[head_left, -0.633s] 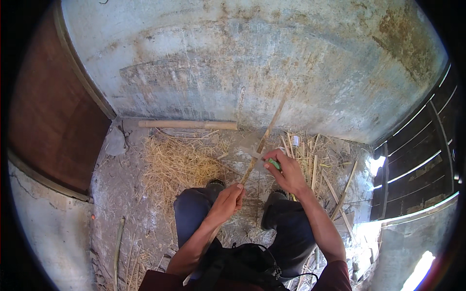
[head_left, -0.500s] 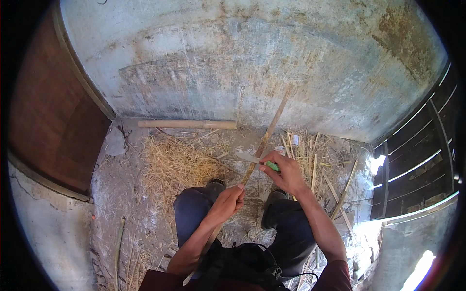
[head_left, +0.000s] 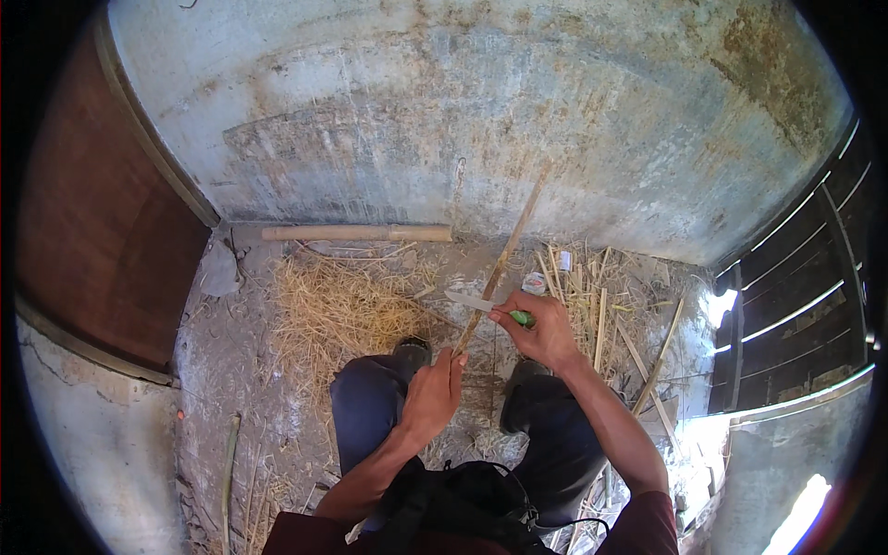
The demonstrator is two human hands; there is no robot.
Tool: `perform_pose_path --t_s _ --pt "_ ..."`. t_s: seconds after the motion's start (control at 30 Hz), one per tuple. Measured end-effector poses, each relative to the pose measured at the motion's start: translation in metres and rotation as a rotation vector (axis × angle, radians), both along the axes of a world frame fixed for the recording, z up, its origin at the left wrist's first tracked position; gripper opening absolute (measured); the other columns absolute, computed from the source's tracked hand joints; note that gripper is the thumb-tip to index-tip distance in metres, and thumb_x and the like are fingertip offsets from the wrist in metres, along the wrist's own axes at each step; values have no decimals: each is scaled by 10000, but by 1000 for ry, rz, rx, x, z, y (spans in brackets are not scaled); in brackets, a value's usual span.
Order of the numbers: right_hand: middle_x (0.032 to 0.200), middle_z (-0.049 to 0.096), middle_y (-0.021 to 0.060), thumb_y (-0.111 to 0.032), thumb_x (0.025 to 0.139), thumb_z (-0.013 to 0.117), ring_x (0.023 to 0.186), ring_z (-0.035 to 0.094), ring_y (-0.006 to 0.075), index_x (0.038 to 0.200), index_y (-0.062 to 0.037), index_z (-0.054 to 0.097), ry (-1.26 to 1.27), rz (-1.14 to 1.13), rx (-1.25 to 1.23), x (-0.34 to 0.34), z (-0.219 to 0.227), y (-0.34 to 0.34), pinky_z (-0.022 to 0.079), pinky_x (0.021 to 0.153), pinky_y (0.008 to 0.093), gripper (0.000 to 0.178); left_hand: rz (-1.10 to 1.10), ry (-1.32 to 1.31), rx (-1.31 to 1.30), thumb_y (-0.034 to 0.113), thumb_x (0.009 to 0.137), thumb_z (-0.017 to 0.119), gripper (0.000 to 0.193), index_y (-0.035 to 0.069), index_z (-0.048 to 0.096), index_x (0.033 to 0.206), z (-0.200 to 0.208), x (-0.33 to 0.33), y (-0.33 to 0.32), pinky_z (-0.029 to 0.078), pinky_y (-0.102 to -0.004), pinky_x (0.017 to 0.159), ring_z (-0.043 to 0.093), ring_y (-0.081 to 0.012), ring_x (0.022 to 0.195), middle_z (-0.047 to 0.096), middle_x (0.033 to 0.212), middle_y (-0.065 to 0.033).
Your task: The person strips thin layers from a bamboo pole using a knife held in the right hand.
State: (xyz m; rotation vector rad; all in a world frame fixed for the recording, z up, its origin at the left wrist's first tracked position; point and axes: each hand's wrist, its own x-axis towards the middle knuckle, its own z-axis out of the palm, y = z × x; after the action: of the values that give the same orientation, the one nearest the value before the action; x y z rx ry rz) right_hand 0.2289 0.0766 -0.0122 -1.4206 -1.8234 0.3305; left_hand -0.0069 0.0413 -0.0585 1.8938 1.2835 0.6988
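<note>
A long, thin bamboo strip slants from near my lap up toward the far wall. Around its lower middle my left hand is closed, thumb lying along the strip. My right hand grips a knife by its green handle. The pale knife blade points left and crosses the strip just beyond my left hand, seemingly against it. My left hand and forearm hide much of the strip's near part.
A heap of straw-like shavings covers the floor on the left. Behind it a bamboo pole lies along the stained wall. Split bamboo strips are scattered at right. A dark slatted panel stands on the far right.
My left hand has turned, and the bamboo strip now looks narrower, rolled toward its edge. The strip's far end has shifted slightly left. The knife stays across it, moved slightly left.
</note>
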Motion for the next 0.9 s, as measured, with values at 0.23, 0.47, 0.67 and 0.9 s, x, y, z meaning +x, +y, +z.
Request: perform_pose_path --t_s 0.23,0.47,0.67,0.9 --pt "783 728 50 -227 919 868 650 716 284 920 -137 797 -132 -29 208 -2 -6 9 535 552 412 115 24 14 61 245 1156 529 286 -29 588 1097 1 1 4 487 -652 616 662 -561 695 648 696 -326" --pt "777 730 51 -232 933 850 639 718 291 939 -150 794 -232 -54 245 -7 -2 10 523 536 420 99 -9 16 6 242 1160 519 280 -23 580 1092 6 -9 8 481 -660 638 651 -572 704 651 724 -337" --pt "849 750 197 -223 1036 727 731 726 419 1044 -112 722 -70 -669 224 114 -13 35 542 637 497 111 -56 24 56 269 1165 509 291 -6 593 1118 -22 -33 -12 489 -639 686 656 -555 781 667 820 -331" --pt "717 641 82 -204 1015 783 608 560 193 1142 -64 648 207 -354 104 49 15 15 463 614 360 233 -127 -505 -430 387 1221 407 400 47 609 1161 -4 -34 -3 341 -283 499 356 -63 531 417 682 33"
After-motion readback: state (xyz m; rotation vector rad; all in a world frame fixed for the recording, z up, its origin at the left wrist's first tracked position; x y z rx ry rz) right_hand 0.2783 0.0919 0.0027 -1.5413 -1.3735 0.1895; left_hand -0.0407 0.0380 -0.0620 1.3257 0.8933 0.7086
